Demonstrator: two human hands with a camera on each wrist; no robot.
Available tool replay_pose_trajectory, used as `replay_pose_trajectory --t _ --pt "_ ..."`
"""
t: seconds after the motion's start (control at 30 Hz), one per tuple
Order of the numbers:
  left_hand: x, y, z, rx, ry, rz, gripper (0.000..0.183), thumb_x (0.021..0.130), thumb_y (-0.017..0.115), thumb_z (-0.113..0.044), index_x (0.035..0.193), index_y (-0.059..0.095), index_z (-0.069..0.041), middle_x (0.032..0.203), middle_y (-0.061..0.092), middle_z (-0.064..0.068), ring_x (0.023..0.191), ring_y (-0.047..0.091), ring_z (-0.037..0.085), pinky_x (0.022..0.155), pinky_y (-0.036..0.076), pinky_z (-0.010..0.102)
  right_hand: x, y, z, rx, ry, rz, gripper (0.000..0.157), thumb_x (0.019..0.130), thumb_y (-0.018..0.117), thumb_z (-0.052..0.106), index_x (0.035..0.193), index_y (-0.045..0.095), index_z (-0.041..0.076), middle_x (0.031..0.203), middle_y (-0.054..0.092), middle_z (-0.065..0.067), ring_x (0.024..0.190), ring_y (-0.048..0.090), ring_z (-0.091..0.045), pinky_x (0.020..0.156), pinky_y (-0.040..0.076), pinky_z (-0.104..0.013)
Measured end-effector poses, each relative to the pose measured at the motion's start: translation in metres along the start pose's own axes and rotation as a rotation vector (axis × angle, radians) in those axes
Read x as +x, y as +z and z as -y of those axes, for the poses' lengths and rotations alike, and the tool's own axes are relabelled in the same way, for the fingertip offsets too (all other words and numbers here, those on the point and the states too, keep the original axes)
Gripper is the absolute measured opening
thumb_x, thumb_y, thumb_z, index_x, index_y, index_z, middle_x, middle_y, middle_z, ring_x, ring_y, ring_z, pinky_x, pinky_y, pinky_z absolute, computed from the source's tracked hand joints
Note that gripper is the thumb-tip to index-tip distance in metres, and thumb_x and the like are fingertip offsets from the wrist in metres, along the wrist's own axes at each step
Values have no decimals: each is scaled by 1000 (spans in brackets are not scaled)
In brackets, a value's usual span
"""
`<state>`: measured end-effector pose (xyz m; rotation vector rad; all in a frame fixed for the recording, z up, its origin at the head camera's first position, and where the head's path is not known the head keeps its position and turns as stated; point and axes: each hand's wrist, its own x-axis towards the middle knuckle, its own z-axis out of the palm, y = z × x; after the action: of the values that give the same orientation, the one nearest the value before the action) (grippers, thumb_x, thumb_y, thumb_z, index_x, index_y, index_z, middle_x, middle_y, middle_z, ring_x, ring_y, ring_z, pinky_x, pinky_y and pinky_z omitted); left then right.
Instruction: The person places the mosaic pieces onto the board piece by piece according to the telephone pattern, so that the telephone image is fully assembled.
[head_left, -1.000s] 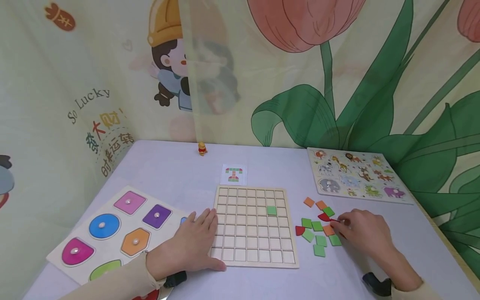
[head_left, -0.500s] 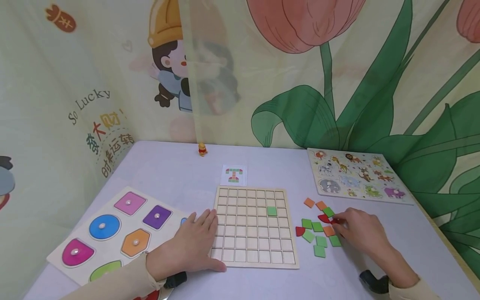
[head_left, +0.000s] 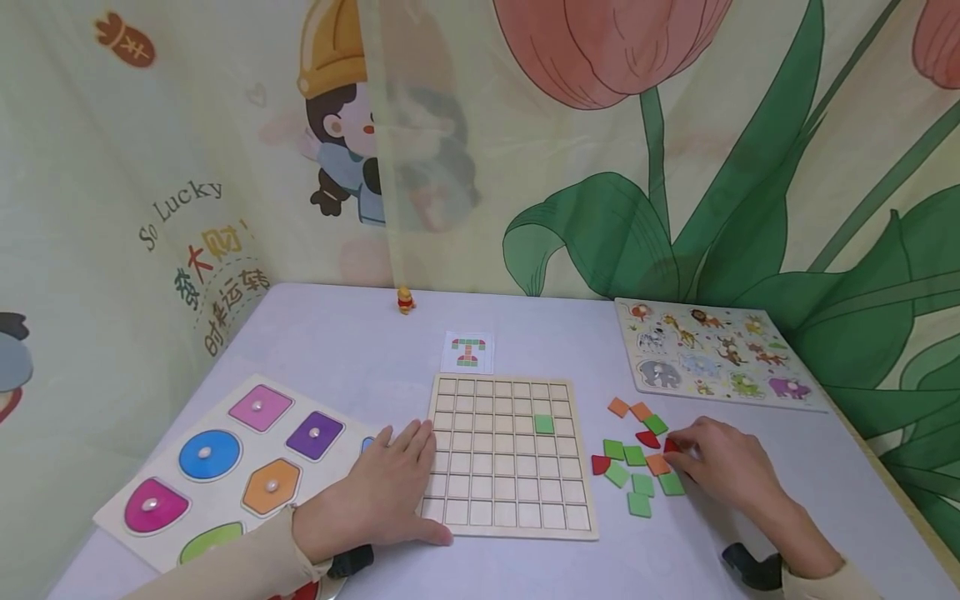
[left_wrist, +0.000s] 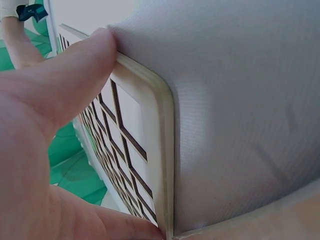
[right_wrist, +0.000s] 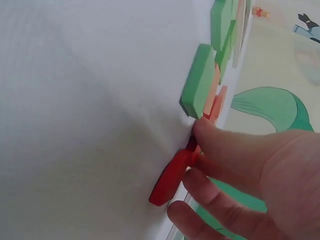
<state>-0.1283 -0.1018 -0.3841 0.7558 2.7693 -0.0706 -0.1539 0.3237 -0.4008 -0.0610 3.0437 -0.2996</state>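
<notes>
My left hand [head_left: 382,483] lies with extended fingers along the left side of a wooden grid board [head_left: 510,458]; in the left wrist view the thumb [left_wrist: 95,55] touches the board's frame [left_wrist: 162,130] beside its rounded corner. One green square tile [head_left: 543,424] sits in a cell near the board's upper right. To the right, my right hand [head_left: 731,462] pinches a red tile [head_left: 670,446] at its fingertips, low over the table. In the right wrist view a red tile [right_wrist: 170,180] is at the fingers, partly hidden, near a green tile [right_wrist: 199,82].
Loose green tiles [head_left: 634,456], orange tiles [head_left: 618,407] and red tiles [head_left: 601,464] lie right of the board. A pattern card [head_left: 467,351] is behind it. An animal puzzle [head_left: 712,350] stands back right, a shape puzzle [head_left: 225,417] left, a small figurine [head_left: 405,301] at the back.
The red tile at my right fingertips has turned and shows more of its face, slightly apart from the neighbouring red tile. My left hand has stayed on the board.
</notes>
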Motion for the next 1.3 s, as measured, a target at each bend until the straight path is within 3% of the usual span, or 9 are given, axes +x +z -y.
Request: replay_pose_trajectory --t 0.4,0.63,0.97,1.3 --pt "0 1 1 18 8 -8 124 75 62 -87 156 37 3 167 31 20 156 31 34 122 31 57 -4 8 3 -59 -82 -90 32 80 87 18 106 80 1 83 70 -4 70 55 -15 60 42 -30" --pt "-1 1 0 10 10 -6 123 75 62 -86 156 37 3 167 31 20 156 31 34 122 31 57 -5 9 4 -90 -62 -106 32 81 87 19 106 79 1 82 70 -5 74 61 -20 72 49 -52" --pt "-1 0 0 -9 9 0 122 76 64 -85 156 37 4 167 31 21 156 30 35 123 30 59 3 -7 25 -95 -135 -232 26 83 85 16 105 79 4 85 70 -8 76 62 -25 77 49 -61" --pt "0 -1 -1 0 -5 15 123 75 63 -86 156 37 2 168 30 20 157 29 35 123 30 58 38 2 71 6 -312 -268 21 83 85 13 103 80 9 85 71 -2 78 63 -17 72 50 -39"
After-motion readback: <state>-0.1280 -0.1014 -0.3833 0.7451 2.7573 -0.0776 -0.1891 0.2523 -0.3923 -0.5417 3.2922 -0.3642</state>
